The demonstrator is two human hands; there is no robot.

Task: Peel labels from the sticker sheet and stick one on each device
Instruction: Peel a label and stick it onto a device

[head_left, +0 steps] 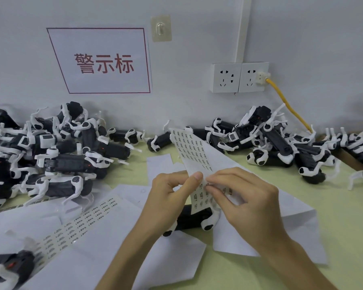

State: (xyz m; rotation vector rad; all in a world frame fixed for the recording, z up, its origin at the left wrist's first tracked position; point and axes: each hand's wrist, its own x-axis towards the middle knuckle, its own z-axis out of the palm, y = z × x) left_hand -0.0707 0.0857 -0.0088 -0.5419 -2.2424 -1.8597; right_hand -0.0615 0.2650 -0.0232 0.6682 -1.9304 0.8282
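A long white sticker sheet [190, 147] with rows of small black labels stands up from the table's middle. My left hand [168, 191] grips its left edge between thumb and fingers. My right hand [243, 193] pinches at a label on the sheet's lower part with fingertips together. Under my hands lies a black-and-white dog-shaped device [194, 221] on white paper. A second sticker sheet [80, 225] lies flat at the lower left.
Piles of black-and-white devices [57, 151] fill the left, and more devices [281, 143] crowd the back right against the wall. White paper sheets [105, 254] cover the green table. A yellow cable [289, 105] runs from the wall socket. One device [8, 268] lies at the bottom left.
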